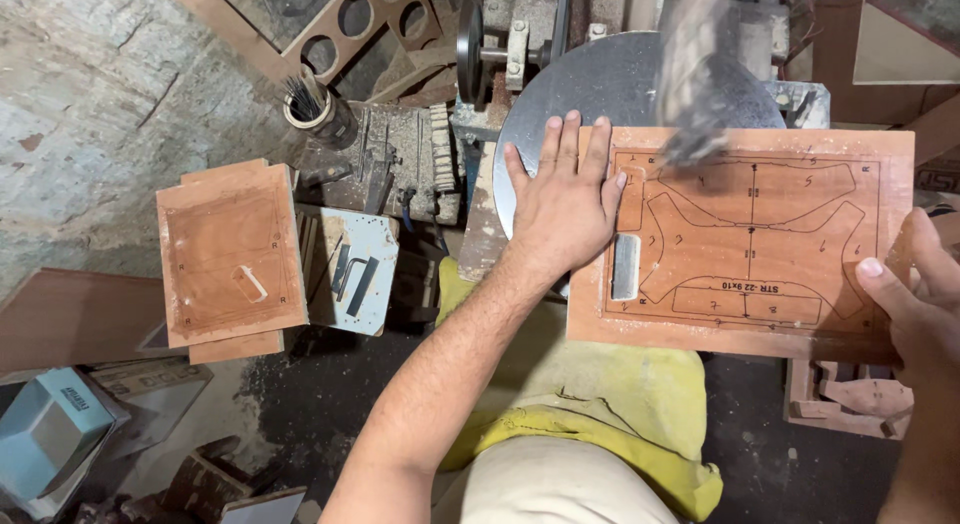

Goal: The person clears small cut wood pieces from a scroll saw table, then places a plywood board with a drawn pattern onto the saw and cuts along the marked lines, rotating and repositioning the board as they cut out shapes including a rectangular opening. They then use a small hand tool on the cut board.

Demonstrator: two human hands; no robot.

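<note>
two hands on a wooden board [745, 239], long axis left-right, left hand [560, 204] flat, right hand [915, 304] gripping its edge

reddish-brown board [760, 244] with traced pattern outlines

it lies flat, partly over the round metal disc [600, 94], its long side running left to right; dark lines mark curved shapes and a border on its face, and a small rectangular slot is cut near its left edge.

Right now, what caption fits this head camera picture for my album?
Two hands, left hand flat and right hand gripping the edge, steady a marked wooden board on a round metal table.
</note>
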